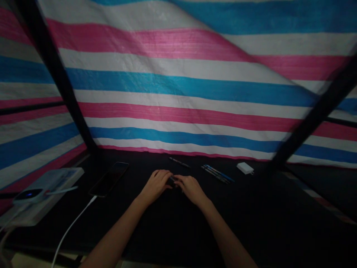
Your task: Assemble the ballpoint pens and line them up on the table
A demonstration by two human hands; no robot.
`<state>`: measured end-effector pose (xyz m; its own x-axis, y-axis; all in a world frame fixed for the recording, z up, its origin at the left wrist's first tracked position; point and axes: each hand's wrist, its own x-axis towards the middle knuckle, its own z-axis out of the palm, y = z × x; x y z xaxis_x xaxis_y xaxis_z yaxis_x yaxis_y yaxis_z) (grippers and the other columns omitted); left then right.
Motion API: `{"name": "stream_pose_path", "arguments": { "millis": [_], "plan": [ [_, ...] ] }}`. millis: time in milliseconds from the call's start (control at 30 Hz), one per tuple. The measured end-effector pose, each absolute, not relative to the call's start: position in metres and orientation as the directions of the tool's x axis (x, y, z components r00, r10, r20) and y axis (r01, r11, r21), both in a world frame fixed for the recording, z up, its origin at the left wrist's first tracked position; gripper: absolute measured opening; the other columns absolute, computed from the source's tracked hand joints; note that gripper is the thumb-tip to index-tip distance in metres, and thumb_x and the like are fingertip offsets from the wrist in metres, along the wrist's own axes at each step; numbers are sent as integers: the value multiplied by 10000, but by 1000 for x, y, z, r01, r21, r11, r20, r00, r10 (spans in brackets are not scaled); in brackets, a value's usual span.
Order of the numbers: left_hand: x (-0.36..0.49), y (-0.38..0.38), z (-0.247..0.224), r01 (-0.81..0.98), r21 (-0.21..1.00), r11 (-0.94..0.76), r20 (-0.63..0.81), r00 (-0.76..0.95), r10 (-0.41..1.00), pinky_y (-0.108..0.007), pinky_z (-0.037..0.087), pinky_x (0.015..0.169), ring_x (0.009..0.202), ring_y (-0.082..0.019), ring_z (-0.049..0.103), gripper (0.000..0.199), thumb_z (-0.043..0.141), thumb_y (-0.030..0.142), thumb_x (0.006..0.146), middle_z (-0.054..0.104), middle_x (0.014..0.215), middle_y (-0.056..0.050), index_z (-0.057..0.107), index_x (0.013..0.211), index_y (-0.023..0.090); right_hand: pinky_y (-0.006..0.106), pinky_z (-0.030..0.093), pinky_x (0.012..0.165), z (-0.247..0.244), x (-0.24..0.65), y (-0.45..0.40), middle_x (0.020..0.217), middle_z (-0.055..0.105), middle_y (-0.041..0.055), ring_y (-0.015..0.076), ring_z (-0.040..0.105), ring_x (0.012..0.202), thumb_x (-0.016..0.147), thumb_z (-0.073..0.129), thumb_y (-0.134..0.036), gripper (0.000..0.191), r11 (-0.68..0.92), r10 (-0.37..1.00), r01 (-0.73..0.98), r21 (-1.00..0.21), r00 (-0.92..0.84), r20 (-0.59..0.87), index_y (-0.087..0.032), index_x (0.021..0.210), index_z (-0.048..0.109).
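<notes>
Both hands meet near the middle of the black table [173, 223]. My left hand [157, 184] has its fingers curled around a small dark object [172, 178], too small and dim to name. From the other side my right hand [191, 188] pinches at the same object, fingertips close to those of the left. Just behind the hands lies a single dark pen [179, 162]. To their right, several pens [217, 174], some with blue, lie side by side.
A white charger [245, 168] sits at the back right. On the left are a phone [109, 179] with a white cable [74, 223] and a translucent box [52, 186] bearing a device [29, 195]. Black frame posts and a striped sheet [181, 85] enclose the table.
</notes>
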<state>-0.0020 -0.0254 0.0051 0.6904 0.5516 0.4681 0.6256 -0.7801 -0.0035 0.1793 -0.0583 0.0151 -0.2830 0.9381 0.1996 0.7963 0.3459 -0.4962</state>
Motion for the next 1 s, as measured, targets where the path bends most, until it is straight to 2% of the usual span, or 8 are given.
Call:
{"name": "stream_pose_path", "arguments": {
  "millis": [100, 233, 367, 500, 567, 733, 867, 1000],
  "plan": [
    [-8, -21, 9, 728, 3, -685, 570, 562, 600, -429, 236, 986, 1174, -238, 354, 440, 464, 383, 843, 429, 1236, -128, 361, 1201, 149, 279, 389, 764, 12, 194, -50, 953, 611, 52, 167, 564, 861, 835, 404, -177, 239, 351, 934, 759, -548, -239, 266, -206, 1005, 569],
    [-14, -17, 8, 780, 39, -625, 580, 492, 650, -440, 238, 982, 1155, -238, 380, 383, 418, 383, 863, 440, 1219, -130, 394, 1173, 160, 298, 377, 807, 10, 202, -46, 1010, 544, 63, 153, 509, 926, 834, 348, -135, 271, 362, 916, 706, -609, -148, 373, -184, 1055, 496],
    [-12, -19, 6, 747, 33, -664, 532, 549, 644, -421, 247, 977, 1127, -225, 398, 317, 424, 365, 864, 466, 1183, -100, 443, 1123, 181, 328, 363, 741, 18, 198, -50, 901, 578, 52, 192, 511, 856, 845, 397, -412, 314, 239, 936, 840, -488, -67, 345, -208, 1060, 498],
    [-10, -21, 7, 730, 42, -682, 495, 577, 649, -402, 254, 965, 1095, -211, 408, 265, 432, 353, 864, 479, 1147, -71, 476, 1073, 196, 296, 340, 668, 26, 194, -53, 690, 601, 35, 191, 539, 736, 751, 408, -622, 462, 135, 944, 931, -340, -16, 330, -196, 680, 573],
    [-10, -20, 7, 732, 45, -680, 480, 581, 657, -400, 258, 953, 1077, -210, 414, 245, 430, 351, 866, 486, 1124, -65, 490, 1045, 194, 281, 331, 637, 27, 195, -54, 641, 605, 48, 180, 551, 686, 771, 386, -604, 486, 67, 932, 955, -287, 43, 361, -188, 595, 564],
    [-11, -19, 5, 721, 47, -692, 442, 606, 661, -373, 289, 911, 1043, -202, 423, 225, 426, 350, 869, 493, 1083, -57, 502, 999, 183, 265, 315, 565, 26, 199, -54, 649, 640, 43, 167, 576, 634, 807, 409, -433, 352, -54, 898, 958, -282, 170, 406, -201, 635, 611],
    [-11, -19, 5, 713, 55, -699, 421, 619, 663, -355, 304, 883, 1025, -196, 428, 223, 405, 357, 877, 497, 1060, -53, 511, 961, 179, 264, 298, 534, 29, 201, -55, 625, 635, 39, 168, 580, 613, 814, 378, -474, 390, -55, 890, 959, -278, 173, 421, -209, 645, 609],
    [-11, -19, 5, 702, 69, -709, 388, 636, 667, -344, 307, 871, 1006, -189, 432, 233, 385, 361, 885, 501, 1044, -45, 513, 948, 177, 258, 299, 533, 32, 203, -56, 637, 642, 55, 172, 589, 635, 812, 385, -449, 373, -129, 908, 950, -285, 229, 351, -199, 672, 624]
  ]
}}
